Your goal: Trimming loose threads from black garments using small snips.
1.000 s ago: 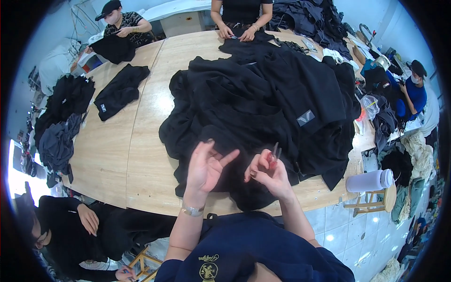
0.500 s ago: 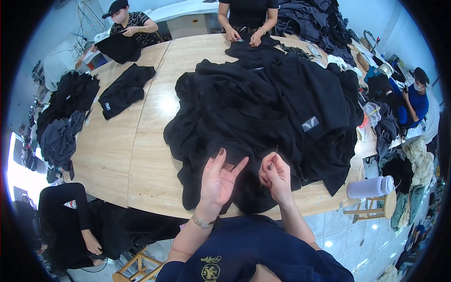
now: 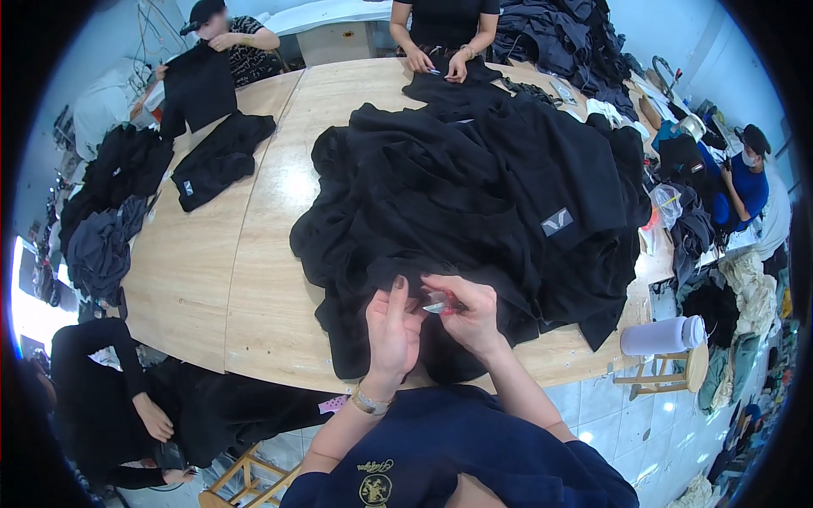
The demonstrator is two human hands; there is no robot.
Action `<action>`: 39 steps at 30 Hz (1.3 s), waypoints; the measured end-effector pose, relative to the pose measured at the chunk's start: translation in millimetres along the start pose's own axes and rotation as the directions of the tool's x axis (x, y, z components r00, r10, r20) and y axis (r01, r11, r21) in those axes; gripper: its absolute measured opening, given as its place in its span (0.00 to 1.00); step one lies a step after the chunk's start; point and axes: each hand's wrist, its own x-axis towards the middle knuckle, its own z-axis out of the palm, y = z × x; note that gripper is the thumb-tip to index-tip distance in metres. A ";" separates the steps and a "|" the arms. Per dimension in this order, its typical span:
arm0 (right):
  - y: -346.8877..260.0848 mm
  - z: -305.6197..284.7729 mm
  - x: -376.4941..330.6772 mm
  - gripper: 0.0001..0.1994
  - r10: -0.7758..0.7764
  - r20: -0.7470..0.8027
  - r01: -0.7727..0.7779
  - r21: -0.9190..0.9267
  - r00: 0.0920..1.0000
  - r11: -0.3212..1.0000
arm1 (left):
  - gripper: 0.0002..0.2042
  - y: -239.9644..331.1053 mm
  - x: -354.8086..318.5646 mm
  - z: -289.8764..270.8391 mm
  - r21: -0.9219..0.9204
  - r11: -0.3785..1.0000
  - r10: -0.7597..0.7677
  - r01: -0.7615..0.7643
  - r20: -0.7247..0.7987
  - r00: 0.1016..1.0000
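Observation:
A big heap of black garments [image 3: 440, 186] covers the table in front of me. At its near edge my left hand [image 3: 391, 334] has its thumb raised and its fingers curled in at a fold of black cloth [image 3: 406, 271]. Just to the right, my right hand [image 3: 472, 315] is closed around small thread snips [image 3: 439, 302] with red on the handle. The metal blades point left, close to the left fingers. Any thread between the hands is too small to make out.
A lavender bottle [image 3: 656, 336] stands at the table's right edge, above a wooden stool [image 3: 669, 372]. On the left lie a single black garment [image 3: 224, 161] and dark piles [image 3: 106, 241]. Co-workers [image 3: 445, 38] handle cloth across the table and at both sides.
My right hand has moved left toward my left hand, and the snips now show in it. My left fingers have curled in. At the far left, a co-worker has raised a black garment.

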 end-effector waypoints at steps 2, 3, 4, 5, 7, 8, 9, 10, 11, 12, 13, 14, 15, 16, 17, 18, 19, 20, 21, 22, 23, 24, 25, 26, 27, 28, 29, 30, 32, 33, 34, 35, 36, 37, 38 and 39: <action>5.6 -0.2 1.5 0.08 -0.121 -0.009 0.121 -0.059 0.993 0.991 | 0.09 3.1 0.1 -1.0 0.001 0.999 -0.032 0.032 0.018 0.999; 2.2 0.5 2.6 0.08 -0.124 -0.004 0.124 -0.058 0.992 0.991 | 0.09 4.4 0.6 -1.7 0.005 0.998 -0.067 0.066 0.037 0.997; -4.1 0.7 3.6 0.08 -0.070 -0.037 0.071 0.006 0.997 0.997 | 0.09 6.4 1.0 -0.7 0.002 0.998 -0.063 0.063 0.035 0.997; -7.9 1.4 3.4 0.08 -0.014 -0.067 0.019 0.071 0.998 0.997 | 0.07 9.1 1.6 1.3 -0.065 0.993 -0.099 0.099 0.012 0.995; -9.6 0.9 -3.9 0.07 0.085 -0.113 -0.060 0.206 0.990 0.977 | 0.06 11.7 3.3 2.1 -0.137 0.982 -0.132 0.130 -0.009 0.991; -10.3 -0.6 -8.2 0.06 0.192 -0.150 -0.131 0.340 0.970 0.931 | 0.07 12.0 4.6 1.4 -0.151 0.982 -0.120 0.116 -0.021 0.993; -12.9 -3.6 -11.2 0.07 0.253 -0.128 -0.189 0.376 0.959 0.907 | 0.09 12.5 5.3 0.0 -0.166 0.981 -0.107 0.100 -0.036 0.994; -15.2 -8.3 -10.3 0.07 0.250 -0.123 -0.189 0.376 0.960 0.907 | 0.09 12.8 5.8 -1.3 -0.168 0.981 -0.103 0.095 -0.038 0.994; -17.5 -13.1 -9.2 0.07 0.224 -0.062 -0.196 0.298 0.973 0.934 | 0.09 13.0 6.4 -2.8 -0.161 0.983 -0.091 0.086 -0.027 0.995; -18.9 -16.2 -8.5 0.07 0.202 -0.005 -0.196 0.216 0.979 0.956 | 0.09 12.4 7.3 -3.0 -0.153 0.985 -0.085 0.082 -0.011 0.996; -19.2 -15.8 -8.0 0.07 0.201 -0.006 -0.195 0.214 0.980 0.957 | 0.09 11.7 7.9 -3.9 -0.154 0.985 -0.085 0.083 -0.008 0.996; -19.3 -14.1 -7.6 0.08 0.207 0.002 -0.206 0.122 0.978 0.971 | 0.09 10.9 8.0 -5.1 -0.150 0.985 -0.082 0.079 -0.011 0.997; -18.6 -12.5 -7.3 0.09 0.215 0.010 -0.215 0.029 0.977 0.976 | 0.09 10.1 8.1 -5.6 -0.147 0.986 -0.079 0.076 -0.013 0.997; -17.0 -11.6 -7.4 0.10 0.223 0.017 -0.221 -0.064 0.975 0.973 | 0.09 9.7 8.3 -5.4 -0.148 0.986 -0.079 0.076 -0.010 0.997; -11.3 -11.1 -8.7 0.11 0.181 0.056 -0.170 -0.169 0.982 0.971 | 0.09 9.4 8.6 -5.0 -0.146 0.986 -0.080 0.076 -0.018 0.997; -7.8 -9.6 -9.4 0.11 0.180 0.054 -0.168 -0.170 0.982 0.971 | 0.09 9.5 8.5 -4.9 -0.143 0.987 -0.081 0.076 -0.026 0.996; -5.1 -8.3 -9.8 0.11 0.115 0.065 -0.094 -0.263 0.991 0.960 | 0.09 9.5 8.5 -4.9 -0.143 0.987 -0.080 0.076 -0.024 0.997; -4.2 -7.6 -9.8 0.11 0.052 0.083 -0.020 -0.354 0.995 0.935 | 0.09 9.2 8.4 -4.6 -0.134 0.988 -0.076 0.073 -0.016 0.997; -7.8 -7.3 -9.4 0.11 0.078 0.097 -0.035 -0.384 0.992 0.923 | 0.09 9.0 8.1 -5.0 -0.126 0.990 -0.070 0.068 -0.010 0.998; -8.0 -6.3 -9.0 0.11 0.076 0.098 -0.033 -0.383 0.992 0.923 | 0.09 8.5 7.7 -5.5 -0.126 0.990 -0.067 0.066 -0.010 0.998; -8.2 -5.5 -8.6 0.11 0.070 0.099 -0.025 -0.399 0.993 0.917 | 0.09 7.8 7.3 -6.0 -0.116 0.992 -0.055 0.052 -0.021 0.998; -8.5 -5.4 -8.3 0.11 0.065 0.097 -0.019 -0.416 0.993 0.909 | 0.09 7.3 7.1 -5.7 -0.106 0.994 -0.044 0.041 -0.030 0.999; -8.5 -5.3 -8.1 0.11 0.064 0.096 -0.018 -0.417 0.993 0.909 | 0.09 7.3 6.7 -5.1 -0.106 0.994 -0.044 0.041 -0.028 0.999; -8.1 -5.2 -8.1 0.12 0.060 0.095 -0.014 -0.424 0.994 0.906 | 0.09 7.4 6.1 -4.3 -0.089 0.995 -0.041 0.039 -0.016 0.999; -7.7 -5.0 -7.8 0.12 0.056 0.096 -0.009 -0.429 0.994 0.903 | 0.09 7.5 5.7 -4.0 -0.072 0.997 -0.036 0.035 -0.005 0.999; -7.9 -5.0 -7.3 0.12 0.054 0.096 -0.008 -0.429 0.994 0.903 | 0.09 7.0 5.4 -4.2 -0.072 0.997 -0.035 0.034 -0.004 0.999; -8.3 -5.1 -6.8 0.12 0.054 0.097 -0.007 -0.431 0.994 0.902 | 0.09 6.1 5.3 -4.7 -0.072 0.997 -0.032 0.031 -0.009 0.999; -8.5 -5.5 -6.3 0.13 0.054 0.096 -0.007 -0.434 0.994 0.901 | 0.09 5.4 5.5 -4.5 -0.071 0.997 -0.030 0.029 -0.013 0.999; -5.4 -6.5 -6.7 0.13 0.057 0.080 -0.018 -0.423 0.995 0.906 | 0.09 7.8 5.0 2.2 -0.056 0.998 -0.041 0.040 -0.034 0.999; -4.3 -6.7 -7.5 0.13 0.060 0.065 -0.029 -0.411 0.996 0.911 | 0.09 8.7 4.4 4.1 -0.040 0.998 -0.052 0.050 -0.057 0.997; -5.1 -6.6 -7.8 0.13 0.062 0.063 -0.031 -0.411 0.996 0.911 | 0.09 8.4 4.2 2.0 -0.039 0.998 -0.054 0.052 -0.056 0.997; -6.8 -6.5 -8.0 0.13 0.118 -0.002 -0.113 -0.294 0.993 0.949 | 0.10 8.3 4.0 -2.5 -0.066 0.995 -0.070 0.068 -0.026 0.997; -8.1 -7.0 -8.3 0.13 0.180 -0.060 -0.188 -0.169 0.982 0.968 | 0.11 8.2 4.6 -6.0 -0.093 0.992 -0.086 0.086 0.006 0.996; -8.2 -8.2 -9.2 0.14 0.163 -0.073 -0.172 -0.146 0.984 0.974 | 0.11 8.1 5.3 -8.0 -0.092 0.992 -0.090 0.090 0.009 0.996; -5.1 -6.2 -9.4 0.14 0.165 -0.077 -0.175 -0.148 0.983 0.973 | 0.12 7.9 5.8 -9.7 -0.140 0.983 -0.111 0.115 0.039 0.993; -0.5 -1.4 -8.1 0.16 0.043 -0.107 -0.054 -0.111 0.993 0.992 | 0.14 8.1 6.4 -11.3 -0.185 0.973 -0.129 0.140 0.070 0.989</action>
